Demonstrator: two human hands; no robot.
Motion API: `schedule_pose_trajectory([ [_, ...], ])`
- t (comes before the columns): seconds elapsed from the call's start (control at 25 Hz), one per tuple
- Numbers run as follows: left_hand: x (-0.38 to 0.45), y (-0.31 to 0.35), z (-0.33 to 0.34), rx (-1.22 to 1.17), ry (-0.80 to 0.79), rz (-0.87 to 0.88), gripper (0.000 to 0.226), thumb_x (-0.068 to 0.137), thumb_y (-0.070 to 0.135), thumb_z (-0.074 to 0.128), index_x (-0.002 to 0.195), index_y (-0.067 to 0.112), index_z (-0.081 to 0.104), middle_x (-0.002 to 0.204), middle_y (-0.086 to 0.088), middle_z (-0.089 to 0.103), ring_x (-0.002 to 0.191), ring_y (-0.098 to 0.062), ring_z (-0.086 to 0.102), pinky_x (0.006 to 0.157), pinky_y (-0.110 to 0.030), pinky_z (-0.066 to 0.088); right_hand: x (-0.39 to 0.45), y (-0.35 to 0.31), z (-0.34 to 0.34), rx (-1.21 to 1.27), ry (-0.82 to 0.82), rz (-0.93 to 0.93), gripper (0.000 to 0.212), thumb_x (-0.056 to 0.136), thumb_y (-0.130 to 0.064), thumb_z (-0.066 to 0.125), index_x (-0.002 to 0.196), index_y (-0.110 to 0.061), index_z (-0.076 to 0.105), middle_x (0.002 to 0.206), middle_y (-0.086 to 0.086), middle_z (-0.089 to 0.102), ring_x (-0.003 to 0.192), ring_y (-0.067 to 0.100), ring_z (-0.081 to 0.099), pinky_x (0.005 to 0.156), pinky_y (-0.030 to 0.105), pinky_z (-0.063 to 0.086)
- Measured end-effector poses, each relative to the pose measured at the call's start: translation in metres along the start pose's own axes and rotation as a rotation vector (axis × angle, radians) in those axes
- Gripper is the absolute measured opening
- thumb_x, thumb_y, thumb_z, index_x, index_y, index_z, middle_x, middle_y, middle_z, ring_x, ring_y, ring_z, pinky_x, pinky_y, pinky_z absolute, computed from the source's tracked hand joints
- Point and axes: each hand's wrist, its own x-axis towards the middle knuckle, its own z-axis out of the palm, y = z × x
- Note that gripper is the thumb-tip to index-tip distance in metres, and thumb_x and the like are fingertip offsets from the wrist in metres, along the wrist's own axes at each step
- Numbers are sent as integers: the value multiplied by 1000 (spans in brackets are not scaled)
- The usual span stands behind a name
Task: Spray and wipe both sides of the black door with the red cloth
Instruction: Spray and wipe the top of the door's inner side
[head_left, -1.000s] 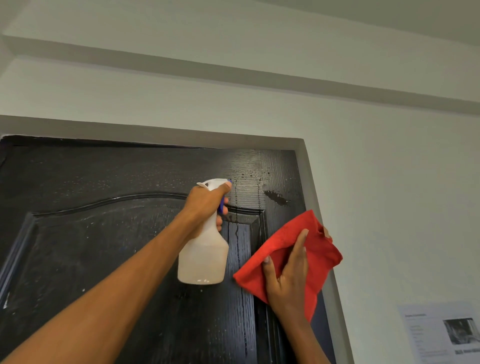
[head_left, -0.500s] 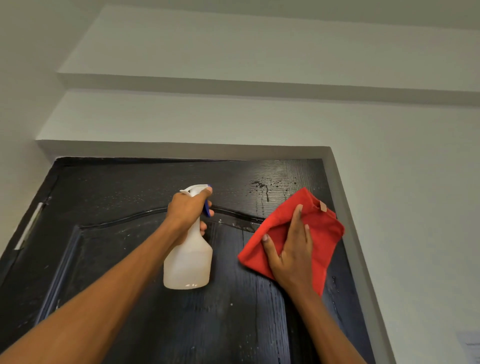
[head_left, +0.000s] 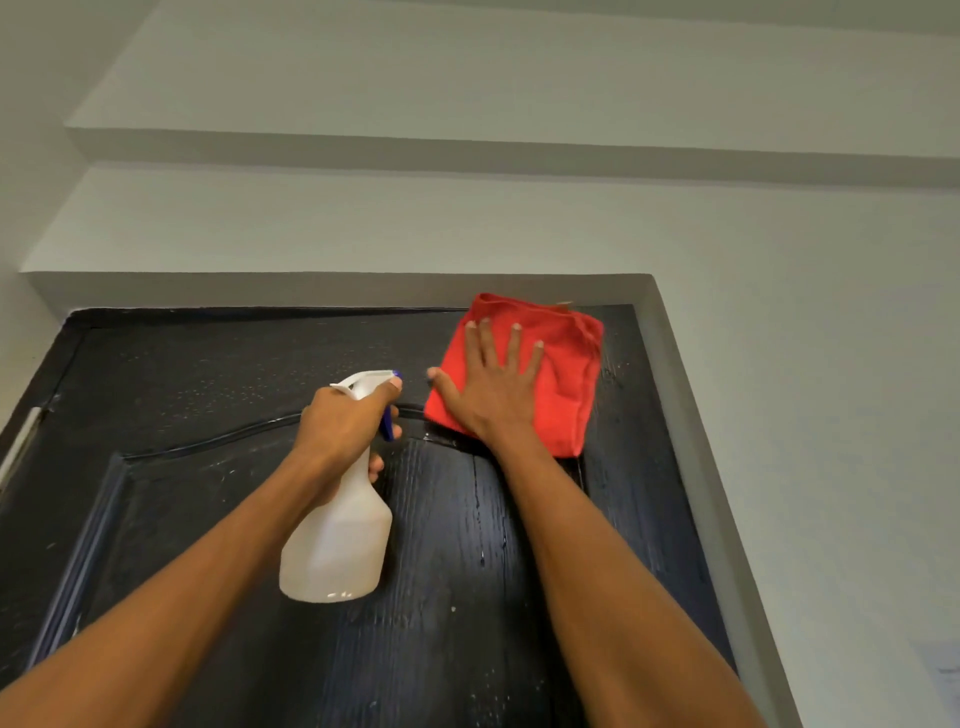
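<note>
The black door fills the lower part of the head view, its top edge under a grey lintel. Wet streaks run down its upper right panel. My left hand grips the neck of a white spray bottle with a blue trigger, held in front of the door's middle. My right hand lies flat with fingers spread on the folded red cloth, pressing it against the door's top right corner.
A grey door frame runs down the right side of the door. A white wall lies to the right, with a paper sheet at the lower right edge. A ceiling beam crosses above.
My right hand has slid the red cloth up to the door's top right corner and flattened its fingers on it. The spray bottle stays in my left hand, roughly in place.
</note>
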Motion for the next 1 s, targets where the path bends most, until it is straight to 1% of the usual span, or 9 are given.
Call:
schedule_pose_trajectory([
  [0.2, -2, 6, 5, 51, 16, 69, 42, 93, 47, 65, 90, 5, 71, 78, -17, 75, 43, -28, 58, 45, -32, 51, -67, 11, 20, 149, -139, -577, 71, 103, -56, 48, 162, -23, 28, 172, 2, 10, 158, 26, -3, 124, 35, -16],
  [0.28, -4, 6, 12, 73, -11, 47, 42, 94, 48, 64, 90, 7, 71, 80, -14, 76, 45, -27, 58, 46, -32, 51, -63, 58, 6, 243, -153, -480, 70, 103, -53, 51, 163, -29, 24, 172, 2, -4, 155, 18, -13, 120, 29, -19],
  [0.36, -2, 5, 19, 82, -45, 27, 42, 95, 49, 63, 93, 8, 70, 83, -12, 76, 48, -25, 59, 48, -32, 51, -36, 104, -10, 18, -75, -278, 70, 101, -70, 31, 162, -45, 6, 171, -2, -16, 155, 24, -18, 121, 45, -15],
  [0.44, 1, 5, 27, 87, -61, 24, 41, 95, 49, 62, 95, 9, 70, 84, -12, 76, 49, -25, 60, 49, -31, 52, -5, 130, -22, -85, -38, -68, 65, 100, -74, 13, 159, -51, -1, 171, -1, -13, 158, 30, -12, 124, 58, -9],
  [0.6, 5, 5, 36, 80, -34, 18, 40, 95, 48, 63, 95, 9, 70, 84, -12, 76, 47, -23, 59, 46, -29, 50, 34, 100, -21, 75, 50, 233, 59, 105, -62, 13, 162, -46, 6, 173, 4, -3, 157, 38, -9, 122, 63, -10],
  [0.68, 11, 4, 31, 66, 14, 15, 40, 95, 47, 63, 95, 8, 70, 84, -13, 75, 45, -22, 58, 45, -29, 49, 42, 54, -14, 53, 8, 98, 58, 106, -61, 13, 162, -45, 7, 173, 1, -1, 157, 38, -9, 121, 63, -13],
  [0.84, 16, -7, 23, 50, 64, 14, 44, 93, 48, 64, 92, 4, 70, 78, -14, 75, 43, -26, 56, 46, -32, 50, 12, 18, 1, 71, -227, -570, 61, 106, -57, 34, 162, -39, 16, 173, -1, 0, 158, 29, -5, 127, 52, -4],
  [0.92, 12, -8, 28, 63, 33, 0, 43, 93, 49, 64, 93, 6, 70, 78, -13, 76, 46, -26, 57, 47, -32, 50, 11, 65, -6, 140, -181, -478, 68, 103, -63, 41, 162, -40, 17, 172, -4, -2, 159, 25, 1, 128, 49, 9],
  [1.0, 10, -5, 35, 60, -11, -10, 42, 94, 49, 63, 96, 8, 70, 81, -13, 76, 48, -26, 58, 48, -32, 50, 23, 119, -18, 20, -21, -152, 70, 100, -73, 29, 162, -46, 11, 172, -2, -4, 158, 30, -2, 126, 55, 5],
])
